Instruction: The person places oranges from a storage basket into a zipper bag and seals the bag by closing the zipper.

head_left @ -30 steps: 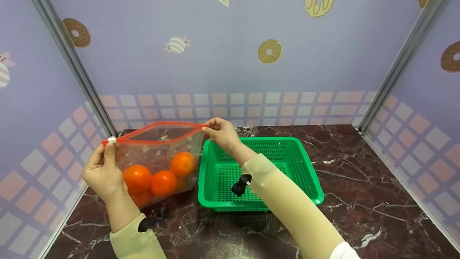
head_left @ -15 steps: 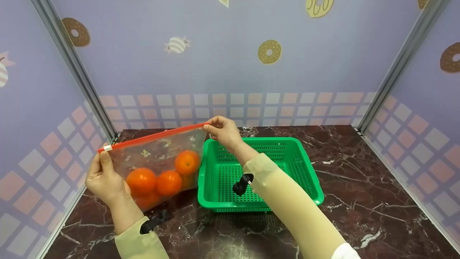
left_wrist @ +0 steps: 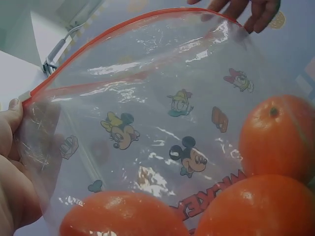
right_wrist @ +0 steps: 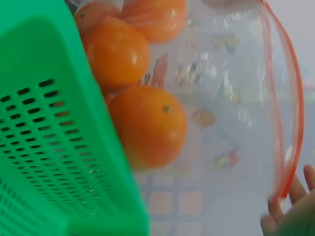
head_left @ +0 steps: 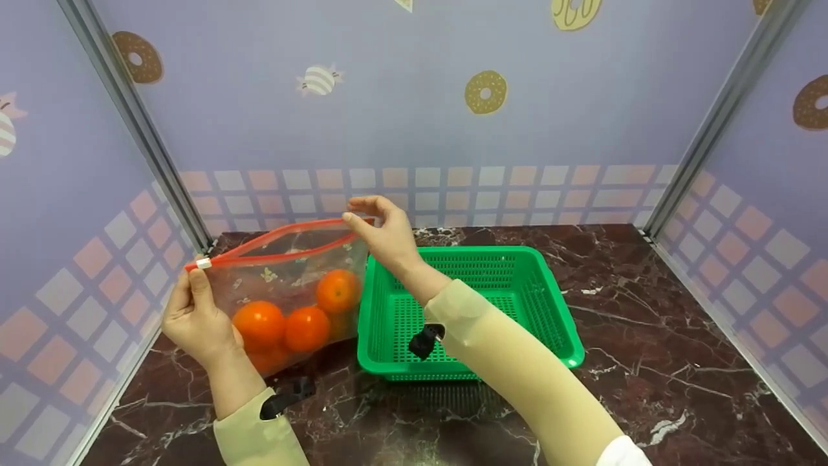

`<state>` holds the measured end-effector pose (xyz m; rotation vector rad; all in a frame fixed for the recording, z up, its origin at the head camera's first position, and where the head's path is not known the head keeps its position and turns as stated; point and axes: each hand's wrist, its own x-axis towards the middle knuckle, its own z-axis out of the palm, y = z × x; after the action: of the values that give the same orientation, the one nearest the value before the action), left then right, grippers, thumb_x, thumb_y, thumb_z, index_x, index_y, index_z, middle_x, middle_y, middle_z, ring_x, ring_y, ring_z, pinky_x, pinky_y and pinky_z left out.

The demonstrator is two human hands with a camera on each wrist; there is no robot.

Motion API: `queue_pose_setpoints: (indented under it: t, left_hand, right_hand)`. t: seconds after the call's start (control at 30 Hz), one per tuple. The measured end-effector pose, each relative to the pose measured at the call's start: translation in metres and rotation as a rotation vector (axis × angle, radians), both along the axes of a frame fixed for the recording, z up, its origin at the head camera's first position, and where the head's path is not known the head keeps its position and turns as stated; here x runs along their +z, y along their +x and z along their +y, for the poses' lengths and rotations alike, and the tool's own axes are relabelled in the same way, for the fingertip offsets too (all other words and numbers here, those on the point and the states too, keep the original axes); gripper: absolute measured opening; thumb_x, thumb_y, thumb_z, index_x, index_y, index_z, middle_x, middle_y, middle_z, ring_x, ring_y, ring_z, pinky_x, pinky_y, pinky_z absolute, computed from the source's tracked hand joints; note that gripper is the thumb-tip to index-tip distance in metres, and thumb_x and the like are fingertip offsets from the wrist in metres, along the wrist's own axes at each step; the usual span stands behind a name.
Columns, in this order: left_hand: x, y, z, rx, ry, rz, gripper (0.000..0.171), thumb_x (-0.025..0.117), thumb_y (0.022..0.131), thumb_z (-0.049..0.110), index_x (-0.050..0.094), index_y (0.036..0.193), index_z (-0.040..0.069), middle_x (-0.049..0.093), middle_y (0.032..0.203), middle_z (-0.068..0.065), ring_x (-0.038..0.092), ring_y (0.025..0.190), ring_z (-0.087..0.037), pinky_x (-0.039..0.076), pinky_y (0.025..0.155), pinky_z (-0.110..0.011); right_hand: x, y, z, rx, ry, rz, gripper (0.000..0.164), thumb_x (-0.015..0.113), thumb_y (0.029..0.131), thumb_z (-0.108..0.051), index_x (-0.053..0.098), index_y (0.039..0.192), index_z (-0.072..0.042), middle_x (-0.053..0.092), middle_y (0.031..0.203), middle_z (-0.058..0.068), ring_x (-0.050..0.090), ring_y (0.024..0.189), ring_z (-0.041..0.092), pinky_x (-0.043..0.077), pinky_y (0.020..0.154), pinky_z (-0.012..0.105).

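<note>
My left hand [head_left: 200, 323] pinches the left corner of a clear zip bag [head_left: 284, 275], thumb just below its white slider [head_left: 204, 263]. Along the top, the bag's red zip edge [left_wrist: 123, 22] gapes. Several oranges [head_left: 307, 329] sit low inside, pressed against the printed plastic; some partly hide others. At the bag's right corner is my right hand [head_left: 388, 239], its thumb and fingers spread apart around the zip edge. In the right wrist view, that hand's fingers [right_wrist: 275, 209] lie loosely by the red corner, with no firm pinch visible.
A green plastic basket [head_left: 470, 368] with slotted walls stands right of the bag, under my right forearm. Both are on a dark red marbled table [head_left: 647, 362]. Patterned panels [head_left: 414, 129] enclose the back and sides.
The bag's mouth, pulled straight half a second ago, gapes again. My right hand has loosened from the corner and shifted left and slightly up. My left hand still pinches its corner.
</note>
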<state>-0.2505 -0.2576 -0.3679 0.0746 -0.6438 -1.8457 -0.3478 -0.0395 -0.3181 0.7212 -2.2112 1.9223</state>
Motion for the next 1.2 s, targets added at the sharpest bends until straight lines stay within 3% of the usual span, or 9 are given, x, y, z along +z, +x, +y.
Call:
queue_pose_setpoints:
  t: [0.2, 0.4, 0.6, 0.73, 0.9, 1.2]
  left_hand:
    - [0.0, 0.001, 0.003, 0.007, -0.064, 0.016, 0.02, 0.079, 0.083, 0.002, 0.078, 0.098, -0.011, 0.081, 0.091, -0.012, 0.076, 0.094, -0.021, 0.058, 0.092, -0.027]
    - [0.002, 0.003, 0.007, -0.022, -0.102, 0.001, 0.016, 0.078, 0.085, 0.0, 0.078, 0.095, -0.012, 0.081, 0.092, -0.012, 0.077, 0.093, -0.02, 0.06, 0.088, -0.026]
    - [0.005, 0.006, 0.013, -0.064, -0.138, -0.006, 0.016, 0.078, 0.085, 0.0, 0.078, 0.096, -0.011, 0.081, 0.093, -0.011, 0.077, 0.092, -0.017, 0.06, 0.084, -0.024]
    - [0.007, 0.007, 0.014, -0.098, -0.141, 0.0, 0.014, 0.079, 0.084, 0.0, 0.08, 0.094, -0.008, 0.081, 0.094, -0.011, 0.076, 0.09, -0.016, 0.06, 0.081, -0.022]
    - [0.007, 0.008, 0.015, -0.095, -0.158, 0.007, 0.017, 0.08, 0.083, 0.0, 0.078, 0.095, -0.012, 0.081, 0.093, -0.011, 0.077, 0.086, -0.015, 0.061, 0.079, -0.022]
    - [0.006, 0.006, 0.017, -0.092, -0.184, 0.01, 0.013, 0.075, 0.087, -0.004, 0.078, 0.097, -0.011, 0.081, 0.093, -0.011, 0.079, 0.085, -0.016, 0.062, 0.078, -0.025]
  right_hand:
    - [0.02, 0.022, -0.028, -0.061, 0.178, 0.245, 0.028, 0.076, 0.095, -0.026, 0.075, 0.122, -0.016, 0.073, 0.126, 0.0, 0.056, 0.131, 0.02, 0.045, 0.112, 0.037]
    - [0.031, 0.045, -0.056, 0.012, 0.326, 0.316, 0.027, 0.074, 0.097, -0.027, 0.076, 0.122, -0.018, 0.072, 0.127, -0.003, 0.054, 0.133, 0.016, 0.045, 0.112, 0.028]
    - [0.033, 0.06, -0.077, 0.055, 0.429, 0.428, 0.029, 0.073, 0.097, -0.029, 0.076, 0.124, -0.017, 0.074, 0.126, -0.004, 0.061, 0.125, 0.014, 0.047, 0.106, 0.017]
    - [0.033, 0.065, -0.085, 0.061, 0.492, 0.453, 0.03, 0.072, 0.098, -0.03, 0.076, 0.124, -0.017, 0.074, 0.125, -0.004, 0.062, 0.122, 0.013, 0.047, 0.105, 0.015]
    - [0.034, 0.07, -0.094, 0.059, 0.559, 0.458, 0.029, 0.071, 0.098, -0.03, 0.076, 0.124, -0.018, 0.076, 0.121, -0.006, 0.064, 0.118, 0.011, 0.047, 0.104, 0.014]
    - [0.033, 0.074, -0.099, 0.029, 0.57, 0.516, 0.021, 0.073, 0.097, -0.032, 0.082, 0.111, -0.019, 0.079, 0.106, -0.008, 0.068, 0.103, 0.009, 0.047, 0.091, 0.009]
